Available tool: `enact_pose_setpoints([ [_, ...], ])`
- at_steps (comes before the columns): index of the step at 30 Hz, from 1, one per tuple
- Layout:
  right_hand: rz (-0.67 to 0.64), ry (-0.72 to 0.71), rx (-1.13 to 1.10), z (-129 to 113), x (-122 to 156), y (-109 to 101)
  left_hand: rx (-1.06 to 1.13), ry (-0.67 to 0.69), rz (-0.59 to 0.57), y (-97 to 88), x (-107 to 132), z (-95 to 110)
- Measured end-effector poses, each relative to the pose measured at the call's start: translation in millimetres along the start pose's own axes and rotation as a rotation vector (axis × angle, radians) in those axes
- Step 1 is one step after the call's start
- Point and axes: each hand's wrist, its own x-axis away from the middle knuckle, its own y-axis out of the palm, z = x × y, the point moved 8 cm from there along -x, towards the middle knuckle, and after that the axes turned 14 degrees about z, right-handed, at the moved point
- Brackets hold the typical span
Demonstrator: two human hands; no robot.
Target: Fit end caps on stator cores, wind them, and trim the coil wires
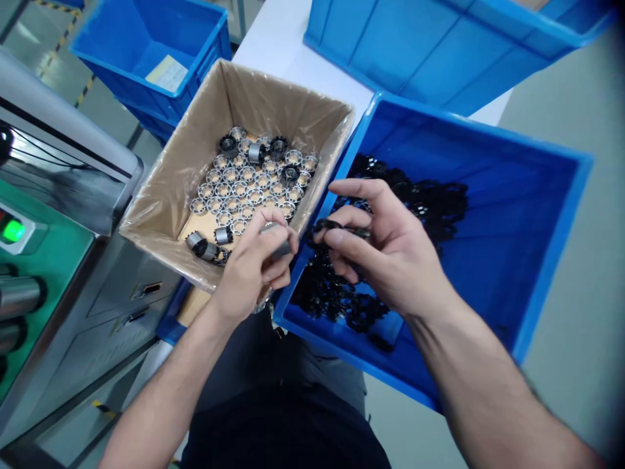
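Note:
My left hand (256,260) is closed around a grey metal ring core (277,240), partly covered by the fingers, near the front right corner of a cardboard box (166,176) lined with clear plastic. Between thumb and fingers of my right hand (385,241) is a black plastic ring (322,229), held over the blue bin (498,215). The two held parts are apart. Rows of silver ring cores (239,189) stand in the box, with several black-capped cores (256,153) lying on top. Loose black plastic rings (434,202) are heaped in the bin.
Behind stands another large blue bin (415,52). A blue crate (151,45) with a paper inside is at the upper left. A machine with a green top (53,280) and a lit green button (13,230) stands at the left. The white table (283,39) shows behind the box.

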Motion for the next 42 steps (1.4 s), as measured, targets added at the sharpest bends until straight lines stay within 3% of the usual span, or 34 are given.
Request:
enact_pose_setpoints([
  [6,-0.026,-0.064,-0.05,1,13,17,-0.145,0.032,-0.044,-0.3,6,-11],
  [14,0.151,-0.45,0.117,-16,20,8,-0.103,0.133,-0.13,-2.0,14,-8],
  [19,0.208,-0.457,0.122,-14,19,3,-0.049,0.131,-0.17,-6.4,12,-11],
  [24,0.179,-0.461,0.144,-9,20,7,-0.108,0.169,-0.149,-7.8,12,-13],
  [32,0.186,-0.732,0.195,-24,36,16,-0.211,0.238,-0.189,-1.4,17,-9],
  [37,0.246,-0.566,0.184,-14,33,13,-0.241,0.245,-0.21,-0.2,20,-8],
  [42,0.197,-0.835,0.351,-39,45,19,-0.251,0.239,-0.198,-0.1,21,-9],
])
